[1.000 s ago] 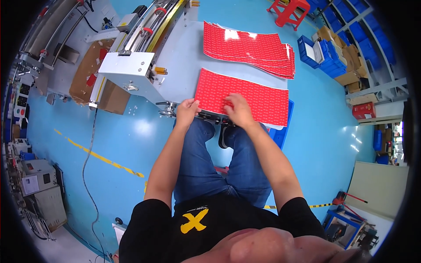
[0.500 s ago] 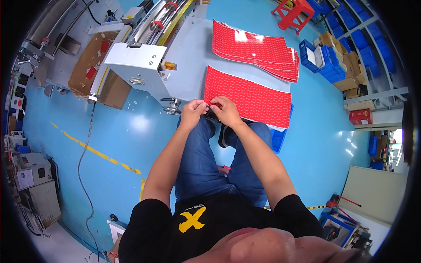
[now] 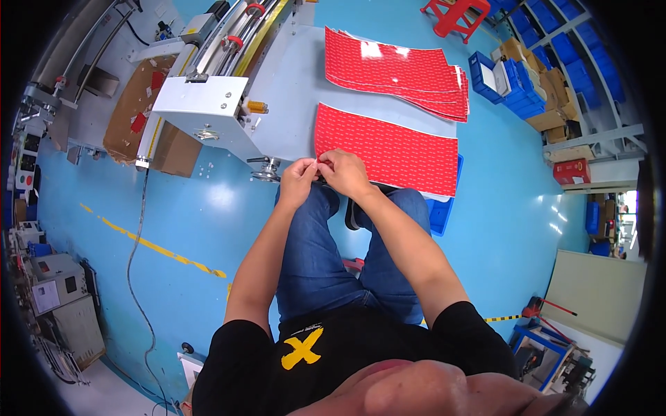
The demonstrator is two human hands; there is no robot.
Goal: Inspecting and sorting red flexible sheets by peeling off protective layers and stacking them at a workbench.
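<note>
A red printed sheet (image 3: 388,149) with a pale border lies on the near part of the grey machine table (image 3: 288,132). My right hand (image 3: 345,173) is closed in a pinch at its near left corner. Just left of it, my left hand (image 3: 297,183) is pinched too, its fingertips meeting those of the right. The corner itself is covered by the fingers, so what lies between the left fingertips cannot be made out. Behind, a stack of similar red sheets (image 3: 392,66) is fanned out, glossy on top.
A white-housed roller machine (image 3: 201,100) stands left of the sheets, with a metal clamp handle (image 3: 266,168) near my left hand. Beside it is a cardboard box (image 3: 125,121) with red scraps. Blue crates (image 3: 517,93) and a red stool (image 3: 456,17) stand at the far right.
Both hands have shifted slightly left in the picture and drawn closer together at the sheet's corner. The whole view has moved a little; the red sheets lie as before.
</note>
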